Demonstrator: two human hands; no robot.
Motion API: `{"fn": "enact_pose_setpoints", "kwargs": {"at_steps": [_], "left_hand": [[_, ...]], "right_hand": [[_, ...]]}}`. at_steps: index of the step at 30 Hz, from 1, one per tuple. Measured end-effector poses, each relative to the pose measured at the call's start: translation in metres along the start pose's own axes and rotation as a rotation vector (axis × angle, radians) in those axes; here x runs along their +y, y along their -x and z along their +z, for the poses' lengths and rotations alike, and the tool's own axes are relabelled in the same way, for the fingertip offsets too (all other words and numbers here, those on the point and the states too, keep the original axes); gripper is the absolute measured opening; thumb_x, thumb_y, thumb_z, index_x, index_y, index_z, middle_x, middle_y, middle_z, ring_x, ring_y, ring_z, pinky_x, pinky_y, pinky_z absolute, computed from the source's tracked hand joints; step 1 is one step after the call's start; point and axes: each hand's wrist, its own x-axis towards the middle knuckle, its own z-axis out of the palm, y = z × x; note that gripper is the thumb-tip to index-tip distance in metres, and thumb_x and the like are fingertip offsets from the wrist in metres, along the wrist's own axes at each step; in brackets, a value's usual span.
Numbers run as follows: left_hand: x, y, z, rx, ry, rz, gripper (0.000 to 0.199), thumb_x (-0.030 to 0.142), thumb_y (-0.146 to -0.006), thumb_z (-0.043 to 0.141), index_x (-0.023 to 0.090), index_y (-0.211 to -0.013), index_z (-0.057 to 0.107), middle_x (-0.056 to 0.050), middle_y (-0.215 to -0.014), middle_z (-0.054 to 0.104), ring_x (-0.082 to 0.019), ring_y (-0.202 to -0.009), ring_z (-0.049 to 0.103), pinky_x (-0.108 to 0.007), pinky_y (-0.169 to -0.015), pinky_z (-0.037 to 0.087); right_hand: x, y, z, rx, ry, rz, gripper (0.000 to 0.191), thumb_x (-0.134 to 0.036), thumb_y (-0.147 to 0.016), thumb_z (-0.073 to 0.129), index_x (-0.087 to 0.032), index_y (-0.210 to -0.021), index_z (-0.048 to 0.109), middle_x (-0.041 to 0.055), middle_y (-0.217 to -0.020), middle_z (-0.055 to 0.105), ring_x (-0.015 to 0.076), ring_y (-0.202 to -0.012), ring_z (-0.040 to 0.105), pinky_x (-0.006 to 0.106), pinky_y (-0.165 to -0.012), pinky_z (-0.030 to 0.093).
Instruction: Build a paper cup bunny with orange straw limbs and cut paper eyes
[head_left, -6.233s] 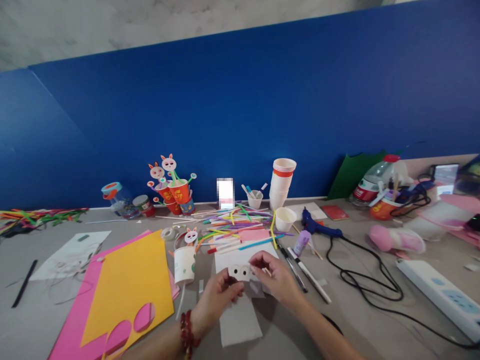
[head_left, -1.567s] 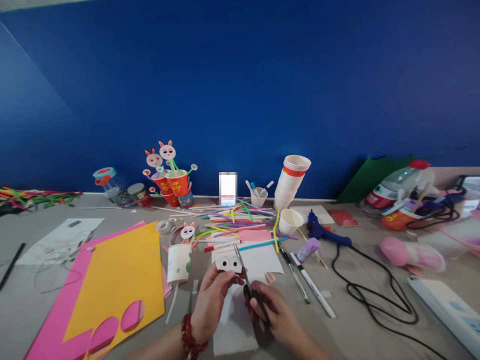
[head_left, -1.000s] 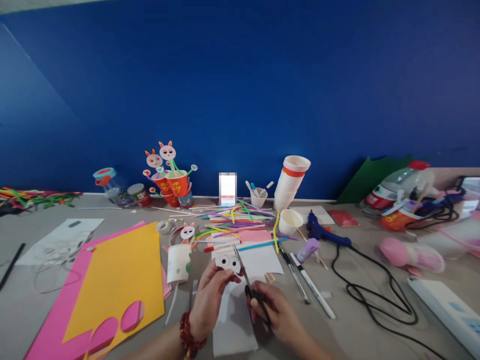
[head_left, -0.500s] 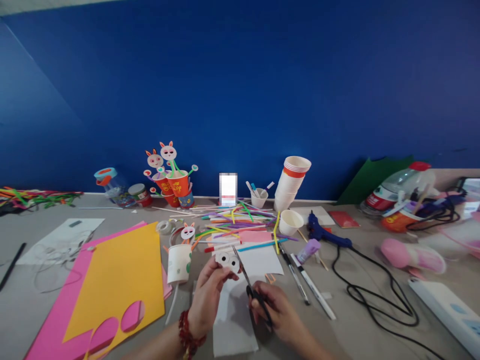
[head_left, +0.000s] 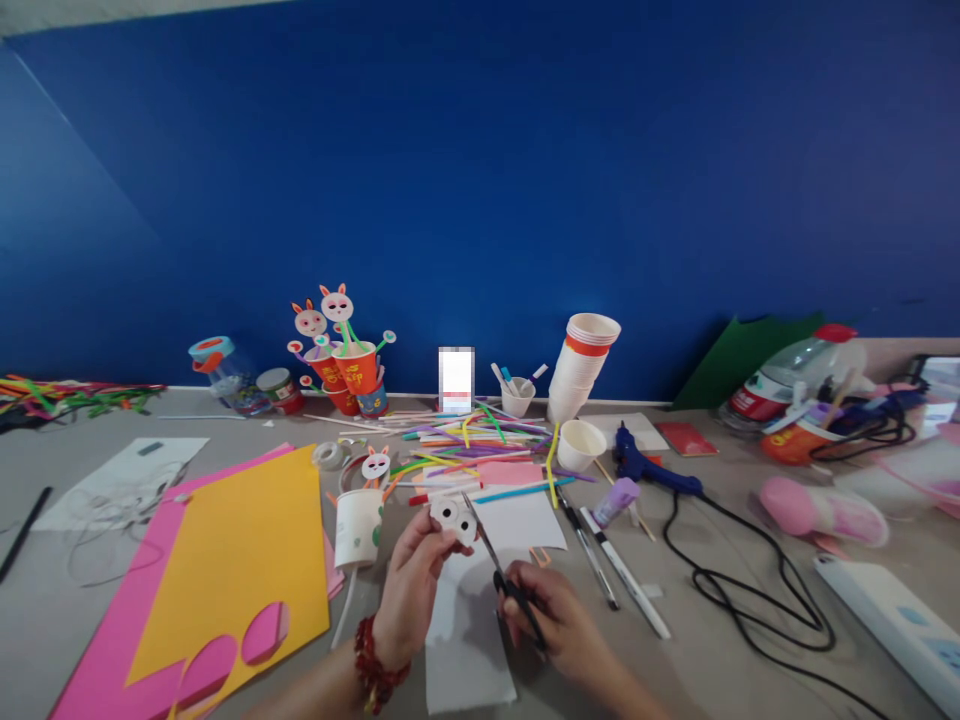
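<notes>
Between the thumb and fingers of my left hand (head_left: 411,590) is a small white paper cutout (head_left: 454,518) with two round eyes drawn on it in black. My right hand (head_left: 551,610) grips black-handled scissors (head_left: 489,545), whose blades point up and away beside the cutout's right edge. Whether the blades touch the paper I cannot tell. Under both hands lies a white paper strip (head_left: 469,650). Left of my left hand stands a white paper cup (head_left: 358,527) with a rabbit face (head_left: 376,464) above it.
Yellow card (head_left: 247,540) with cut holes lies on pink card at left. Colourful straws (head_left: 480,430) are heaped ahead, near stacked cups (head_left: 577,370). At right are markers (head_left: 630,580), a blue glue gun (head_left: 645,462), its looping black cord (head_left: 742,600) and a white power strip (head_left: 892,630).
The cutout in my left hand has turned slightly and shifted a little left, away from the scissor blades. My right hand and the scissors stay in nearly the same place.
</notes>
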Motion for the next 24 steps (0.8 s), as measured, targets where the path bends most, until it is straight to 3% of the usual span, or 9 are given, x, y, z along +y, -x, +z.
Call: {"fn": "enact_pose_setpoints", "kwargs": {"at_steps": [24], "left_hand": [[0.0064,-0.0031,-0.0018,-0.016,-0.034,0.026,0.018,0.023,-0.071,0.076,0.019,-0.068,0.059,0.003,-0.07,0.057,-0.014,-0.07,0.055,-0.026,-0.07,0.047]], "right_hand": [[-0.0005,-0.0018,-0.0036,-0.01,0.053,0.017,0.034,-0.05,-0.079,0.06,-0.023,-0.063,0.045,-0.003,-0.053,0.051,0.0132,-0.05,0.046,0.025,-0.052,0.036]]}}
